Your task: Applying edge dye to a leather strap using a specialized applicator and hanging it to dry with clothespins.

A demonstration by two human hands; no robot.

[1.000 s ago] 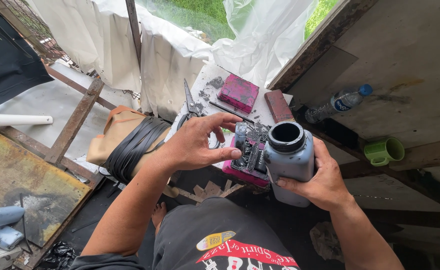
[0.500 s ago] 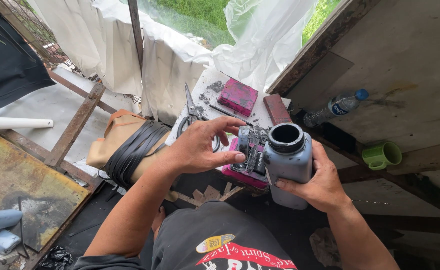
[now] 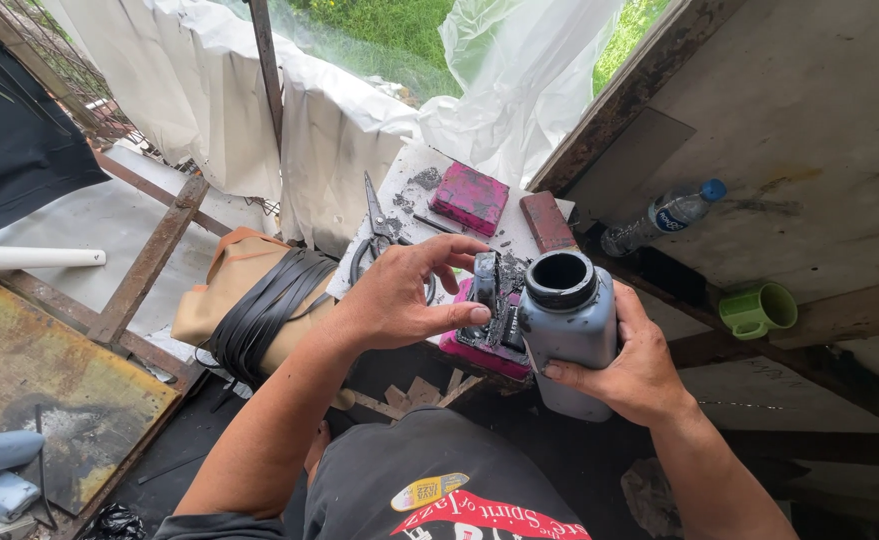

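Note:
My right hand (image 3: 631, 362) grips a grey plastic bottle (image 3: 569, 325) with a wide open black neck, held upright. My left hand (image 3: 406, 297) pinches a small, dirty black part (image 3: 489, 283) between thumb and fingers, right beside the bottle's neck. Just below the part lies a magenta-stained block (image 3: 487, 352) smeared with black powder, partly hidden by both hands.
A stained white work surface (image 3: 409, 190) carries black scissors (image 3: 376, 228), a magenta pad (image 3: 470, 197) and a reddish-brown block (image 3: 546, 221). A clear water bottle (image 3: 662, 217) and a green cup (image 3: 758, 310) sit to the right. A brown bundle wrapped in black straps (image 3: 259, 310) lies left.
My left hand has lifted the small black part off the magenta block and raised it next to the bottle's neck. The bottle has stayed in my right hand.

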